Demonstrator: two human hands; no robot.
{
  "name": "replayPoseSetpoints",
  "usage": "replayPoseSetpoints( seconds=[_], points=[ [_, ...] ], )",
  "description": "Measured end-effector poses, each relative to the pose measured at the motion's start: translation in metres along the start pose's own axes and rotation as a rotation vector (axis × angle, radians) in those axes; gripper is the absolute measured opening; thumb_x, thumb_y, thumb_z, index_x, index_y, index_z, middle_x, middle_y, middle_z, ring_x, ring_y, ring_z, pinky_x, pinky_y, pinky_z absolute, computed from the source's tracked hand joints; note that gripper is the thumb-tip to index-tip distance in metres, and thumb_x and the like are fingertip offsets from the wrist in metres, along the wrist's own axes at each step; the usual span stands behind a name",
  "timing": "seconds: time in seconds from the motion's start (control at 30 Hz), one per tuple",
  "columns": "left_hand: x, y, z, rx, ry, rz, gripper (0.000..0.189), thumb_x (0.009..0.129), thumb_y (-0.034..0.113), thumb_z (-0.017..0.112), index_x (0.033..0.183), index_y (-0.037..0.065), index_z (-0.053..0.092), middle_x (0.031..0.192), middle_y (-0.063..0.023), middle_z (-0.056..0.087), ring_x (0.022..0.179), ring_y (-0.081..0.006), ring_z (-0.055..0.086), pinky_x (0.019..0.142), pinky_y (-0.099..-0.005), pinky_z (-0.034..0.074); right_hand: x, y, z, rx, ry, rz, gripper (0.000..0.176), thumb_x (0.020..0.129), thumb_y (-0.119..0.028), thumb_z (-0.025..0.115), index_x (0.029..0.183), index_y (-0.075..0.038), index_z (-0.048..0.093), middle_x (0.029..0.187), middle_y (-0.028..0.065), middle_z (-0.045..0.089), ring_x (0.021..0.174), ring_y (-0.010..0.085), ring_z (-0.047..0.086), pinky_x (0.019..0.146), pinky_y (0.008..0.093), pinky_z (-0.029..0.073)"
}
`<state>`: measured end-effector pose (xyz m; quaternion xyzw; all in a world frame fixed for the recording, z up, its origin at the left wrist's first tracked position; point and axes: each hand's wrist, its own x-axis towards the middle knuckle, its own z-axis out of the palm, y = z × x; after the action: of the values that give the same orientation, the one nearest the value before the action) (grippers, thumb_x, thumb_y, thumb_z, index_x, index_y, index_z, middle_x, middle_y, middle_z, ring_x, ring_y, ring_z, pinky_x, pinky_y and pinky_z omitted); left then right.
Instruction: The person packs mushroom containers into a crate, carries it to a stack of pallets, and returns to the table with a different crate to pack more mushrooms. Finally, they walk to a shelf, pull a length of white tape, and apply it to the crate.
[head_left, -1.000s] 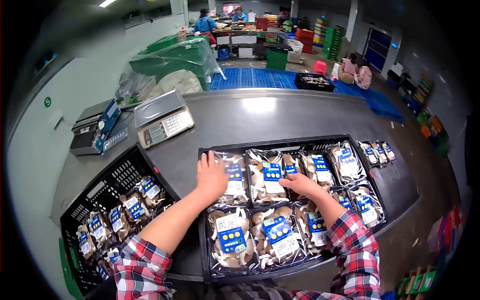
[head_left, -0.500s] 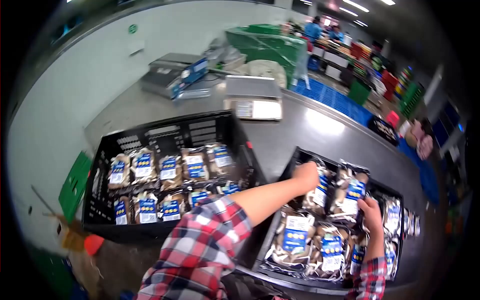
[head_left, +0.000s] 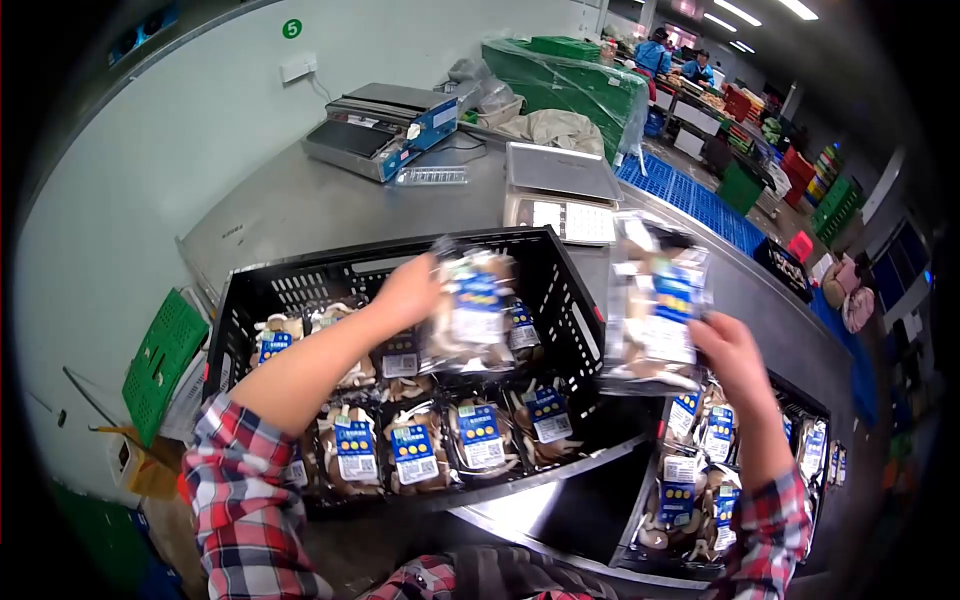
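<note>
My left hand (head_left: 410, 290) grips a clear pack of mushrooms (head_left: 475, 312) with a blue and white label, above the left black crate (head_left: 577, 340). Rows of similar mushroom packs (head_left: 480, 437) lie in that crate. My right hand (head_left: 732, 352) has its fingers closed on the edge of another mushroom pack (head_left: 655, 310), raised between the two crates and tilted nearly upright. Below it, the right black crate (head_left: 628, 548) holds several more packs (head_left: 676, 500), partly covered by my right forearm. Both held packs are slightly blurred.
A weighing scale (head_left: 562, 180) stands on the metal table (head_left: 270, 215) behind the crates, with a grey and blue machine (head_left: 380, 130) to its left. Farther back are wrapped green crates (head_left: 575, 90) and a blue slatted surface (head_left: 690, 205). Two people work in the distance.
Both hands have lifted mushroom packs out of the right crate. My left hand has moved left over the left crate with one; my right hand has raised the other. The view has shifted.
</note>
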<state>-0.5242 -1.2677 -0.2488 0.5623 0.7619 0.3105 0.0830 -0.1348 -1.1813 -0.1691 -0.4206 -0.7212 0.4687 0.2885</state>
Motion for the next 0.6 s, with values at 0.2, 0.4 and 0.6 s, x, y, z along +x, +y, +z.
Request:
replayPoseSetpoints(
  seconds=[0.2,0.4,0.6],
  points=[
    [-0.048,-0.155,0.006,0.058,0.071,-0.283,0.031,0.077,0.027,0.059,0.078,-0.002,0.048,0.072,-0.0215,0.055,0.071,-0.0364,0.056,0.062,-0.0418,0.043,0.117,0.024,0.182,-0.571,-0.392,-0.081,0.034,0.076,-0.028,0.053,0.086,0.004,0.061,0.08,0.0211,0.061,0.08,0.0313,0.061,0.073,0.0409,0.047],
    [-0.056,-0.142,0.007,0.093,0.047,-0.174,0.029,0.077,0.02,0.055,0.089,-0.006,0.047,0.086,-0.0273,0.054,0.081,-0.0415,0.053,0.073,-0.0443,0.043,0.171,0.114,0.299,-0.968,-0.654,-0.146,0.023,0.066,-0.028,0.061,0.078,-0.009,0.068,0.082,0.0127,0.064,0.078,0.0277,0.062,0.07,0.0385,0.048],
    [-0.035,-0.168,0.033,0.11,-0.028,-0.124,0.022,0.08,0.01,0.05,0.092,-0.008,0.045,0.088,-0.0299,0.051,0.083,-0.0448,0.048,0.076,-0.0449,0.037,0.111,0.019,0.159,-0.673,0.003,-0.396,0.029,0.075,-0.027,0.056,0.073,0.001,0.059,0.071,0.0202,0.06,0.068,0.0366,0.059,0.065,0.0439,0.048]
  ],
)
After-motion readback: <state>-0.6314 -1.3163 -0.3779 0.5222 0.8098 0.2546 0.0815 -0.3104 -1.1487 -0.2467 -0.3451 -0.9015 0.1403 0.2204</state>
